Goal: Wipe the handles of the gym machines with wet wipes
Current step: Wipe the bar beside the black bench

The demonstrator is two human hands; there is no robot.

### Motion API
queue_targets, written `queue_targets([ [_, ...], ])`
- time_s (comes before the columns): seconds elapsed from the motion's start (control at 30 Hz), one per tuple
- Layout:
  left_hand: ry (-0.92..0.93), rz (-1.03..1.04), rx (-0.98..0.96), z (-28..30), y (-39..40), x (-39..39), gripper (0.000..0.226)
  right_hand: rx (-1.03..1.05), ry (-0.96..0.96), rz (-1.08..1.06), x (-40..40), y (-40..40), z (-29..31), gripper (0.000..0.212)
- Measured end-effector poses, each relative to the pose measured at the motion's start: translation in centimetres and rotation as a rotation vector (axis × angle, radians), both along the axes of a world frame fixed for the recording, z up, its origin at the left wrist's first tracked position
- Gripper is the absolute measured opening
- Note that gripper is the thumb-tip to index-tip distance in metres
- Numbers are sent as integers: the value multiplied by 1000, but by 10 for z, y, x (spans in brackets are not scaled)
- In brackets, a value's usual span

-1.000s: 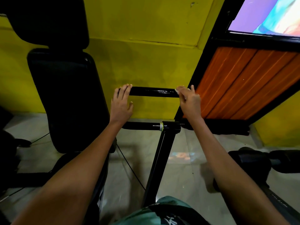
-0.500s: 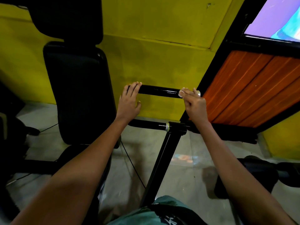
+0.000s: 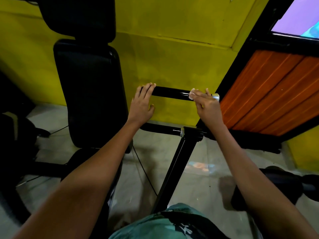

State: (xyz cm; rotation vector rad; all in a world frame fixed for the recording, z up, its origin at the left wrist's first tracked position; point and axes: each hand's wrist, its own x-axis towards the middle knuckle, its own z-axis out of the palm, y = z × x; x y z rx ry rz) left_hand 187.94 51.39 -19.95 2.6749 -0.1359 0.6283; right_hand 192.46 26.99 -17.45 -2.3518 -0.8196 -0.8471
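While the left hand (image 3: 141,102) curls its grip over the handle's (image 3: 170,92) left end, the right hand (image 3: 208,104) pinches a wipe (image 3: 193,94) against its right end.

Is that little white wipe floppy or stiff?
Probably floppy: the wipe bends around the black handle under the right hand. Likely very light, since fingertips alone hold it. It may slide easily on that shiny bar.

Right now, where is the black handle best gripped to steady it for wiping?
Grip the handle at its left end, fingers over the top from the near side, as the left hand does. It lies level, and the right hand presses the wipe near the right end.
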Motion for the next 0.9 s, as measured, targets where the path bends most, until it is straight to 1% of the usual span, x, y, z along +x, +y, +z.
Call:
queue_targets([
  [0.1, 8, 11, -3, -1, -1, 0, 74, 45, 19, -24, -1, 26, 0, 24],
  [0.2, 12, 10, -18, 0, -2, -1, 76, -5, 34, 29, -5, 51, 5, 25],
  [0.3, 31, 15, -39, 1, -4, -2, 76, -96, -5, 57, -4, 33, 9, 25],
  [0.4, 56, 27, -59, 1, -6, -1, 80, -10, 85, -21, -4, 0, 8, 26],
  [0.5, 111, 19, -18, 0, -6, 0, 88, 30, 137, -82, -3, 7, 5, 25],
  [0.6, 93, 35, 10, 1, -4, 0, 89, 49, 140, -2, 0, 36, 11, 27],
  [0.67, 72, 70, -5, 0, -8, -3, 87, 9, 136, 101, 3, 37, 14, 28],
  [0.77, 54, 161, -48, -1, -22, -10, 86, -65, 153, 211, 12, 10, 19, 27],
  [0.9, 7, 313, -115, -9, -48, -17, 86, -101, 107, 230, 22, -22, 18, 24],
])
